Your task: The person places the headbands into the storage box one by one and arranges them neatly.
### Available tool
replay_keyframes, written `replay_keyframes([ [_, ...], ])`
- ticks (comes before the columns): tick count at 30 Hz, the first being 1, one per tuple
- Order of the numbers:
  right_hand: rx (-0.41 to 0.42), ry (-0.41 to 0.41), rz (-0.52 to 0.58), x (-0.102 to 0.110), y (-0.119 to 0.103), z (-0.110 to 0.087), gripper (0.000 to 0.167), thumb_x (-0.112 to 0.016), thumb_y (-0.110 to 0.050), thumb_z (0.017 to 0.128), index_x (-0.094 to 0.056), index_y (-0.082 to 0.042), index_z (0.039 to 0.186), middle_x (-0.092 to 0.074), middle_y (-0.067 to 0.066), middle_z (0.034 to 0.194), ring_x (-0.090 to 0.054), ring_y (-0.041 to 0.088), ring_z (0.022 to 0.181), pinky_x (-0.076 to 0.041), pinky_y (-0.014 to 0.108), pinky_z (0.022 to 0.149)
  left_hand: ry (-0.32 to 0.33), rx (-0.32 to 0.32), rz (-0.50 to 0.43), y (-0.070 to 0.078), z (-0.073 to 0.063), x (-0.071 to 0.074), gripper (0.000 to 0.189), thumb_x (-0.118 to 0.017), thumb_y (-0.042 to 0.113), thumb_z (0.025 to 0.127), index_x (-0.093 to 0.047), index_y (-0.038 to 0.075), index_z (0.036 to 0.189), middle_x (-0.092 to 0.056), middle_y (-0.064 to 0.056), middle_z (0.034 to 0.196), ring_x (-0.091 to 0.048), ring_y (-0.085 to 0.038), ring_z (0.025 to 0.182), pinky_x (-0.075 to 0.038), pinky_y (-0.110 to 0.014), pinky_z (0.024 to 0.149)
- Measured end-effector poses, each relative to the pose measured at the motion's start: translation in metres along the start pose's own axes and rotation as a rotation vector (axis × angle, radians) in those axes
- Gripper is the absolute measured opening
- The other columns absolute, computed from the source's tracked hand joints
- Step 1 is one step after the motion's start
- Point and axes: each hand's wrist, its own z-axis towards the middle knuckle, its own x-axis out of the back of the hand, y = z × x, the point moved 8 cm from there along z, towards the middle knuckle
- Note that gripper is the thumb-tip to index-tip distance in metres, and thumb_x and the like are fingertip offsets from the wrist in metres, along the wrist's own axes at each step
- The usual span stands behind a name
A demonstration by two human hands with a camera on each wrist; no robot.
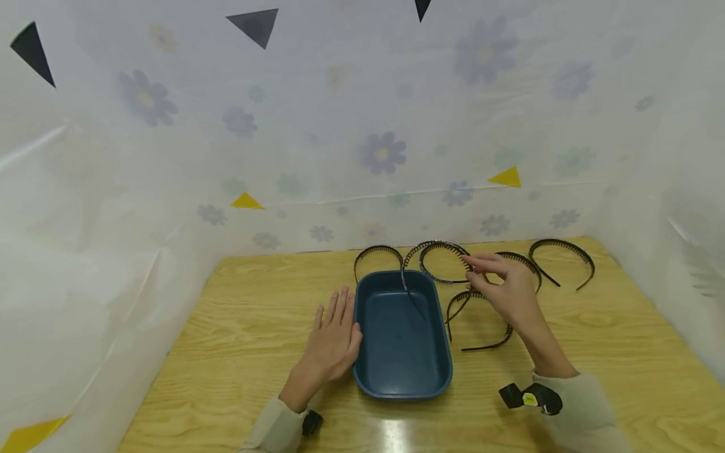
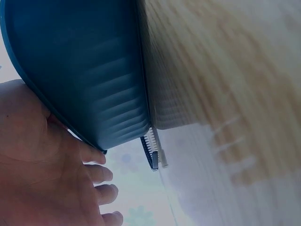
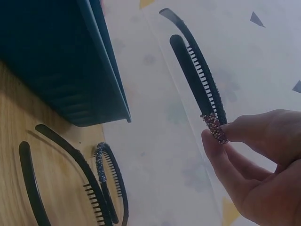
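My left hand [image 1: 334, 343] lies against the left wall of a dark blue plastic box [image 1: 402, 349], its fingers straight; in the left wrist view the palm and fingertips [image 2: 107, 194] stand beside the box rim. My right hand [image 1: 512, 294] is raised to the right of the box and pinches a black toothed headband between thumb and fingertips. In the right wrist view this headband [image 3: 189, 75] is gripped at its middle, where pinkish sparkly stones [image 3: 215, 128] cover it. Its ends point away from the hand, and in the head view it hangs partly over the box.
Several more black toothed headbands lie on the wooden table: one behind the box [image 1: 378, 248], others around the right hand, including a near one [image 1: 491, 346] and one at the far right [image 1: 561, 241]. Flower-patterned white sheeting [image 1: 317, 151] walls the table.
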Motion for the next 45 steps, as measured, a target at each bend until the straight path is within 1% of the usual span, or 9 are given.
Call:
replay_keyframes([
  [2,0.006,-0.001,-0.009,-0.005,0.000,-0.001,0.029,-0.074,-0.001,0.092,-0.076,-0.002,0.121,-0.070,0.017,0.123,-0.062,0.001,0.093,-0.047,0.010,0.072,0.002,-0.001,0.000,0.000,0.000,0.000,0.060,-0.033,0.026,0.111,-0.018,-0.001,0.163,-0.010,-0.016,0.171,-0.005,-0.032,0.157,-0.009,-0.059,0.123],
  [7,0.023,-0.001,-0.034,-0.015,-0.002,-0.001,0.027,-0.075,0.002,0.090,-0.078,-0.001,0.117,-0.071,0.016,0.119,-0.070,0.026,0.095,-0.049,0.007,0.073,0.008,-0.009,0.003,0.002,-0.001,0.001,0.060,-0.033,0.026,0.111,-0.019,-0.001,0.163,-0.010,-0.016,0.171,-0.005,-0.033,0.157,-0.009,-0.059,0.123],
  [11,-0.001,-0.028,-0.015,-0.026,-0.002,-0.003,0.028,-0.074,0.004,0.090,-0.077,0.000,0.117,-0.070,0.018,0.121,-0.071,0.033,0.095,-0.053,0.011,0.069,0.013,-0.011,0.002,0.003,0.000,0.002,0.059,-0.034,0.025,0.111,-0.020,-0.001,0.162,-0.011,-0.017,0.170,-0.005,-0.033,0.157,-0.010,-0.059,0.123],
  [18,0.009,-0.058,-0.024,-0.046,-0.003,-0.007,0.026,-0.075,0.005,0.089,-0.078,0.002,0.115,-0.071,0.017,0.118,-0.073,0.033,0.092,-0.060,0.025,0.067,0.018,-0.017,-0.009,0.003,0.000,0.002,0.059,-0.034,0.024,0.110,-0.021,-0.002,0.162,-0.012,-0.018,0.170,-0.009,-0.036,0.157,-0.011,-0.060,0.122],
  [25,0.055,-0.077,-0.076,-0.063,-0.005,-0.011,0.027,-0.077,0.005,0.087,-0.078,0.001,0.113,-0.071,0.017,0.117,-0.073,0.028,0.085,-0.059,0.025,0.062,0.018,-0.018,-0.025,0.001,0.000,0.001,0.060,-0.032,0.025,0.110,-0.020,-0.001,0.163,-0.010,-0.016,0.171,-0.005,-0.034,0.157,-0.009,-0.060,0.122],
  [34,0.110,-0.099,-0.090,-0.077,-0.013,-0.017,0.027,-0.076,0.010,0.086,-0.078,0.003,0.112,-0.071,0.018,0.113,-0.072,0.026,0.081,-0.060,0.030,0.064,0.014,-0.007,0.004,0.003,-0.001,0.002,0.060,-0.032,0.026,0.110,-0.019,-0.001,0.163,-0.010,-0.017,0.171,-0.005,-0.033,0.157,-0.010,-0.058,0.123],
  [37,0.135,-0.096,-0.132,-0.080,-0.016,-0.019,0.027,-0.077,0.009,0.084,-0.079,0.003,0.111,-0.071,0.017,0.112,-0.067,0.020,0.067,-0.054,0.026,0.055,0.011,-0.006,0.000,0.004,-0.001,0.002,0.060,-0.032,0.026,0.110,-0.019,-0.001,0.163,-0.010,-0.016,0.171,-0.005,-0.033,0.157,-0.009,-0.058,0.123],
  [40,0.153,-0.093,-0.184,-0.084,-0.018,-0.021,0.028,-0.079,0.008,0.082,-0.079,0.002,0.109,-0.072,0.016,0.110,-0.063,0.019,0.065,-0.041,0.024,0.049,0.009,-0.006,0.000,0.005,-0.002,0.003,0.060,-0.032,0.026,0.110,-0.019,0.000,0.163,-0.010,-0.016,0.171,-0.005,-0.033,0.157,-0.009,-0.058,0.123],
  [45,0.178,-0.087,-0.240,-0.092,-0.018,-0.025,0.029,-0.082,0.008,0.079,-0.080,0.002,0.108,-0.071,0.015,0.108,-0.067,0.025,0.078,-0.038,0.025,0.052,0.009,-0.011,0.009,0.006,-0.002,0.004,0.060,-0.031,0.027,0.111,-0.019,0.000,0.163,-0.010,-0.017,0.170,-0.005,-0.033,0.157,-0.010,-0.058,0.123],
])
